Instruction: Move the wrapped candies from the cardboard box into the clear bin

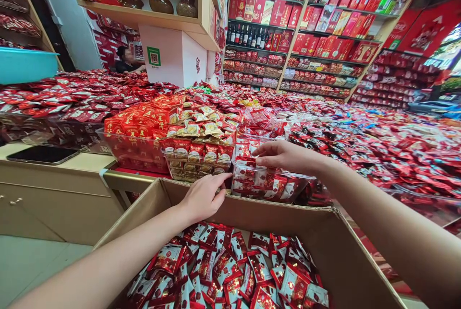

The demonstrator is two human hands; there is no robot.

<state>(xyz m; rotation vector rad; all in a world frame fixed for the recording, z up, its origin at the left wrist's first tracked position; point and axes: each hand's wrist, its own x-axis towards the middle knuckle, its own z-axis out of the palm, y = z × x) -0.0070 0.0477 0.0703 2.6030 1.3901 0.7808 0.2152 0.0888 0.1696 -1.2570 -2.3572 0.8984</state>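
My left hand (204,197) reaches over the far wall of an open cardboard box (259,213). Its index finger stretches to the front corner of a clear plastic bin (236,174), and its thumb stands apart with nothing in the grip. Over that bin, my right hand (283,155) has its thumb and fingers closing at a small red-and-white candy packet (247,161) on top; the fingertips are partly hidden. More red-and-white packets (248,270) lie loose in the box below. Left of the bin stands another clear bin of gold-and-red durian packets (201,148).
Red packets (139,126) fill a bin further left. A dark phone or tablet (43,154) lies on the counter (54,170). Heaped candies (378,150) spread to the right. Behind are shelves (264,21) with bottles and boxes; a person (126,62) is at the back.
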